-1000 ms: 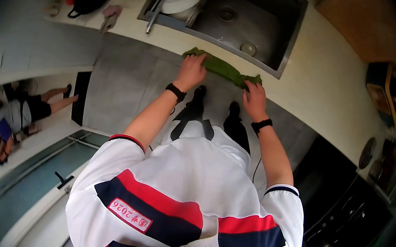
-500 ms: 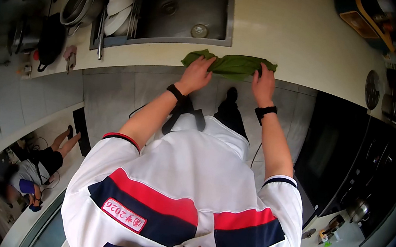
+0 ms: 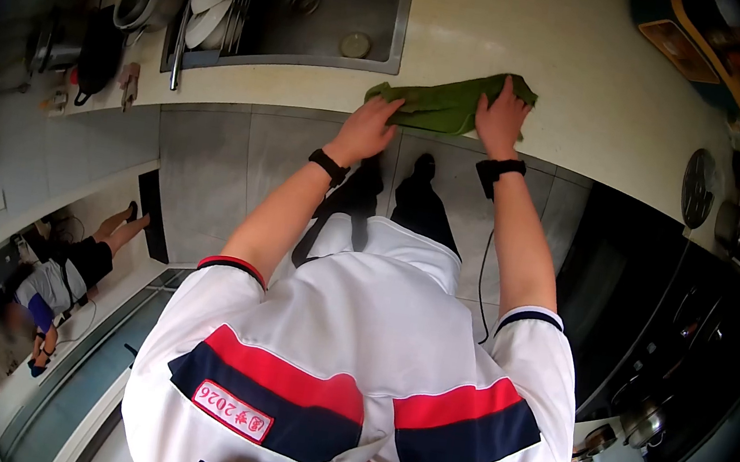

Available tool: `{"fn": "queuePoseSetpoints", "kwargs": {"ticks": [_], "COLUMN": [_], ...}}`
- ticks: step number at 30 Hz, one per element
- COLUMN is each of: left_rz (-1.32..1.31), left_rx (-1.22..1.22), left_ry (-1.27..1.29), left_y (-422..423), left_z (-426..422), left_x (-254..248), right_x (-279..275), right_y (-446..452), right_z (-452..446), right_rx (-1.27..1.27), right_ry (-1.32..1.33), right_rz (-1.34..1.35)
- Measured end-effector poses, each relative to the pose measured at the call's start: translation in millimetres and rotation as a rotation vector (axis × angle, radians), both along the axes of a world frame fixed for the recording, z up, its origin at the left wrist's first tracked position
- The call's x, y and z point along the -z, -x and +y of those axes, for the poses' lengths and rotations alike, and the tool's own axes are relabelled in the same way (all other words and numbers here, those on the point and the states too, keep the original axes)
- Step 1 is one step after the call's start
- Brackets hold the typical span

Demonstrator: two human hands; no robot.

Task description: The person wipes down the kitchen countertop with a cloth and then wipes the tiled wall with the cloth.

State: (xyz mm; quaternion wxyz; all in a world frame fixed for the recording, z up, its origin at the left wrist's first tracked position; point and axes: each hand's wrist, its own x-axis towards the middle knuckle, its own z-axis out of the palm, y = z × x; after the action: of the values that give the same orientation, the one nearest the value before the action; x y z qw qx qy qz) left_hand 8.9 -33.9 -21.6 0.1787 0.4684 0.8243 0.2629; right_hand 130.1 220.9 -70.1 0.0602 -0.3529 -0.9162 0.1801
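A green cloth lies folded in a long strip on the pale counter, near its front edge and to the right of the sink. My left hand is at the cloth's left end, its fingers closed on the edge. On the right part of the cloth rests my right hand, fingers spread and pointing away from me, with its palm over the front edge of the cloth. Both wrists wear black bands.
The sink holds white bowls on its left side. Pots stand farther left. A round dark disc lies on the counter at right, near the cooktop. Another person is at far left.
The view has shifted to the right along the counter. The cloth has moved from the counter's front edge onto its top, and my right hand has reached farther forward with it.
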Motion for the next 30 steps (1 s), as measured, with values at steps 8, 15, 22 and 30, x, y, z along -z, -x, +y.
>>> {"fn": "queuePoseSetpoints", "kwargs": {"ticks": [8,15,22,30], "left_rz": [-0.087,-0.09,-0.067,-0.042], "left_rx": [-0.119,-0.16,-0.028,0.105], "left_ry": [-0.039,-0.165,-0.186,-0.038], "left_y": [8,22,6,-43], "left_z": [-32,-41,1,82], "left_x": [-1,-6,-1,13], "right_x": [-18,-40,-43,-35], "right_y": [73,51,-12,-102], "right_z": [-55,-91,-71,19], "right_rx": [-0.485,-0.63,-0.318,-0.059], "right_ry": [0.172,0.223,0.094,0.086], "right_rz": [0.06,0.158,0.138,0.076]}}
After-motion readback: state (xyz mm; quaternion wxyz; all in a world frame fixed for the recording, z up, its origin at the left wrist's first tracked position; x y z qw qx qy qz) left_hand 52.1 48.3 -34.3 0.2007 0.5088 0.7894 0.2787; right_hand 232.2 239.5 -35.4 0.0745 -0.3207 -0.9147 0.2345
